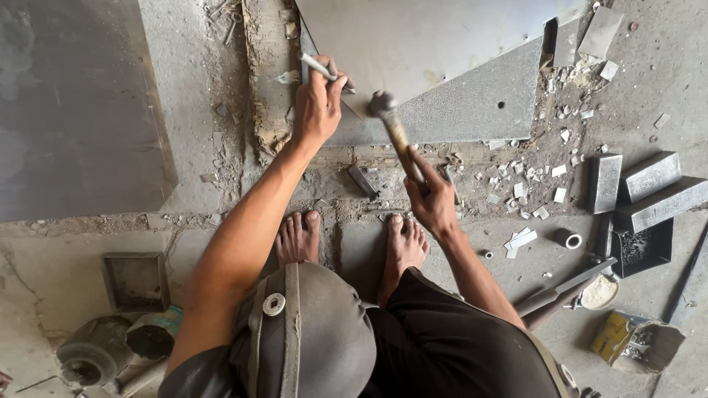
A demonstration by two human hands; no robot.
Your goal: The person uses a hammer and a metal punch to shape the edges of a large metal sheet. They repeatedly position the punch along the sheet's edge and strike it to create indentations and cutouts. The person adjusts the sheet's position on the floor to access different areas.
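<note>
My left hand (318, 103) grips a slim metal chisel (318, 68), its tip resting against the near edge of a grey stone slab (442, 51). My right hand (431, 199) holds the wooden handle of a hammer (385, 107), whose head hangs just right of the chisel over the slab. My bare feet (299, 237) stand on the rough floor just below the slab. A grey cap hides part of my body at the bottom.
A large dark slab (74, 103) lies at left. Stone chips (527, 188) litter the floor at right, beside grey stone blocks (653, 188), a tape roll (568, 239), a dark tray (643, 249) and a bowl (599, 292). A grinder (92, 357) sits bottom left.
</note>
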